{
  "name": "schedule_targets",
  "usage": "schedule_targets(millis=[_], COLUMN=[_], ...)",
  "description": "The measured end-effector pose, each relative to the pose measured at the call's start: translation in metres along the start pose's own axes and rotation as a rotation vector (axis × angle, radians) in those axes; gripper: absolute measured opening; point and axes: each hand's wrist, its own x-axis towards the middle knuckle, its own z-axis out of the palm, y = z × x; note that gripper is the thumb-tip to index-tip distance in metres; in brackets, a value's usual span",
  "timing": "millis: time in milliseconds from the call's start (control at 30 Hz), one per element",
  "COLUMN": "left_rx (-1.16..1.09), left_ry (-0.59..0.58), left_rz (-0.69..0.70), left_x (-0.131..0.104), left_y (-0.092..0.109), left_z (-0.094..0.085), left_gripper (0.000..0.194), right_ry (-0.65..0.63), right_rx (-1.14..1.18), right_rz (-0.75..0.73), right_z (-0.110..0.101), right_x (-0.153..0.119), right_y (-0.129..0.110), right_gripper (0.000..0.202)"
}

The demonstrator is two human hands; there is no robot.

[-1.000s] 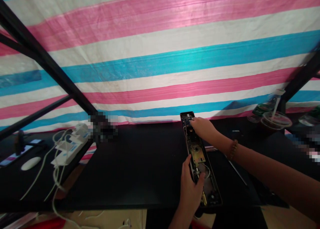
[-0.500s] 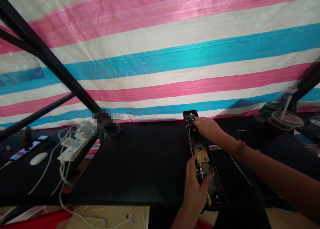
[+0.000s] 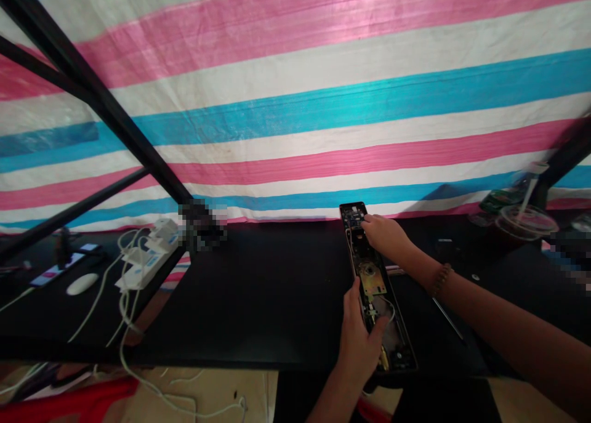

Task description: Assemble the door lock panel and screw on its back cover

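Note:
A long black door lock housing (image 3: 402, 334) lies open on the black table, its inner parts facing up. Inside it are a brass-coloured plate (image 3: 373, 282), a white wire (image 3: 392, 309) and, at the far end, a small circuit board (image 3: 354, 215). My left hand (image 3: 360, 343) grips the near left side of the housing, thumb reaching over the interior. At the circuit board, the bent fingers of my right hand (image 3: 384, 233) are pressed together; whatever is in them is hidden. A beaded bracelet circles the right wrist.
A thin metal rod (image 3: 447, 318) lies right of the housing, partly under my right forearm. Farther right stands a lidded plastic cup (image 3: 526, 223) with a straw. On the left are a white power strip (image 3: 148, 263) with cables, a white mouse (image 3: 83, 284) and a phone (image 3: 50, 275).
The view has shifted slightly, so the items on the left appear farther right. Both hands keep about the same places on the lock housing.

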Motion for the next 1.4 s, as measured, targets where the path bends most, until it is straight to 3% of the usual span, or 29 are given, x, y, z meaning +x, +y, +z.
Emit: schedule_targets(millis=[167,267,367,500,567,633,733,833,900,1033,1133,1167,1233,1300,1400], left_rx=[0.013,0.037,0.094,0.12,0.022,-0.167,-0.506,-0.755,-0.861,-0.963,-0.935,-0.908,-0.864,-0.86,-0.882], left_ry=[-0.004,0.007,0.055,0.192,0.17,0.061,-0.099,-0.177,-0.188,-0.119,-0.058,-0.049,-0.064,-0.083,-0.109], left_rz=[0.014,0.017,0.037,0.108,0.12,0.041,-0.206,-0.433,-0.501,-0.506,-0.368,-0.3,-0.169,-0.074,0.004], left_x=[0.001,0.0,-0.003,-0.006,-0.005,-0.003,-0.002,-0.005,-0.007,-0.006,-0.001,0.001,0.005,0.007,0.007], left_y=[-0.001,-0.004,-0.002,0.025,0.044,0.062,0.074,0.074,0.074,0.082,0.095,0.1,0.109,0.118,0.125], left_z=[0.0,0.001,0.0,-0.001,0.005,0.015,0.035,0.043,0.039,0.018,0.0,-0.006,-0.017,-0.027,-0.036], left_gripper=[0.075,0.073,0.067,0.05,0.044,0.044,0.063,0.081,0.08,0.073,0.065,0.058,0.044,0.038,0.037], right_ry=[0.012,0.052,0.11,0.262,0.294,0.263,0.191,0.25,0.344,0.653,0.569,0.499,0.48,0.493,0.503], right_rx=[0.072,0.237,0.327,0.437,0.615,0.874,1.133,1.005,0.883,0.463,0.388,0.422,0.468,0.482,0.478], right_rz=[0.083,0.103,0.064,0.066,0.1,0.159,0.217,0.267,0.316,0.635,0.816,0.823,0.781,0.744,0.73], right_z=[0.002,0.011,0.019,0.014,0.009,0.006,0.006,0.009,0.015,0.052,0.1,0.116,0.14,0.153,0.153], right_x=[-0.013,-0.036,-0.061,-0.08,-0.084,-0.089,-0.106,-0.143,-0.177,-0.256,-0.307,-0.32,-0.338,-0.346,-0.342], right_y=[0.006,0.015,0.026,0.031,0.025,0.012,-0.011,-0.019,-0.01,0.026,0.043,0.045,0.043,0.04,0.038], right_gripper=[0.034,0.045,0.043,0.045,0.041,0.04,0.039,0.038,0.04,0.052,0.074,0.071,0.061,0.055,0.051])
